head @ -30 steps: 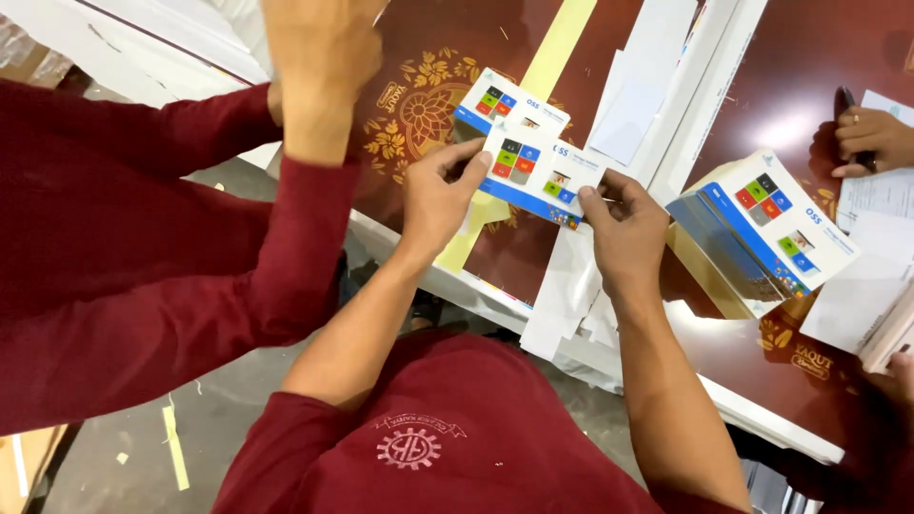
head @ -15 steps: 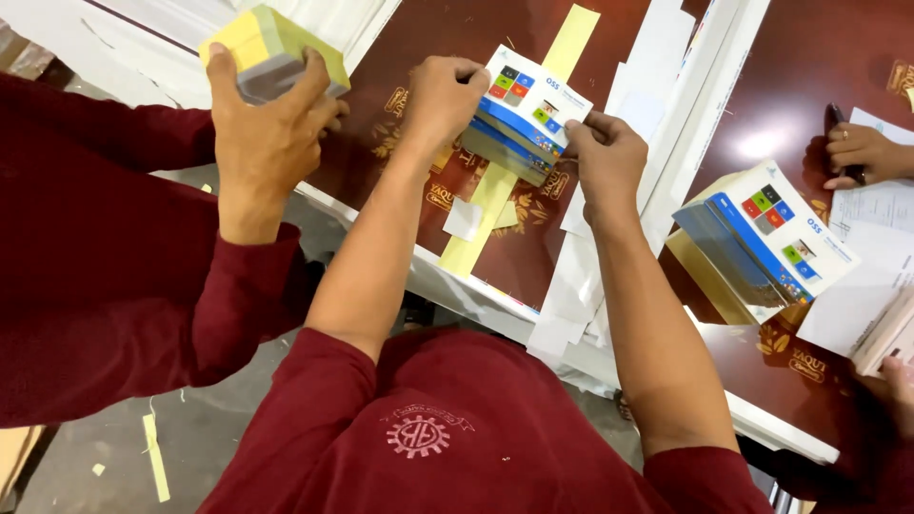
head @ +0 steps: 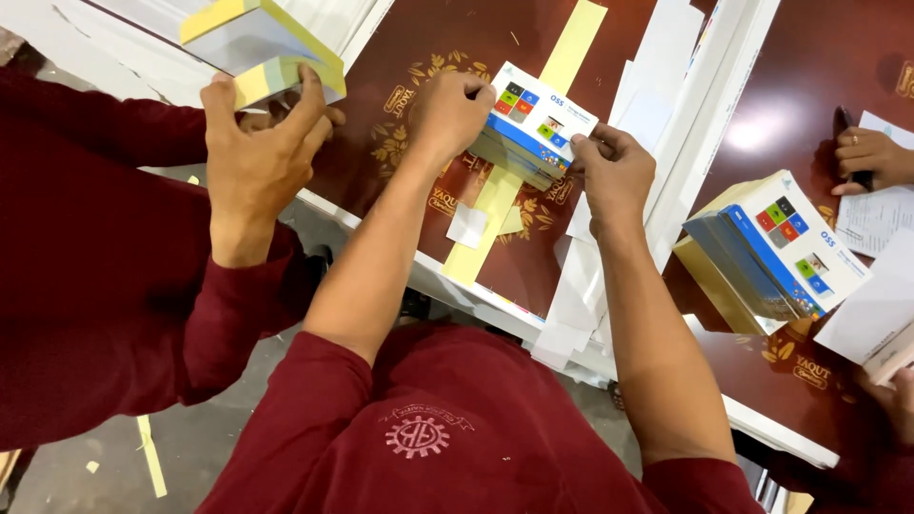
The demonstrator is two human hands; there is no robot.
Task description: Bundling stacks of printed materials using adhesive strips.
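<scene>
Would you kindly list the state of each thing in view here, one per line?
left hand: gripping the left end of the small stack.
right hand: pinching the right end of the small stack.
small stack of printed cards: held between both hands, squared, tilted, over the table.
large stack of printed cards: lying on the table, untouched.
yellow paper strip: flat on the table.
yellow-edged block: gripped by a co-worker's hand.
</scene>
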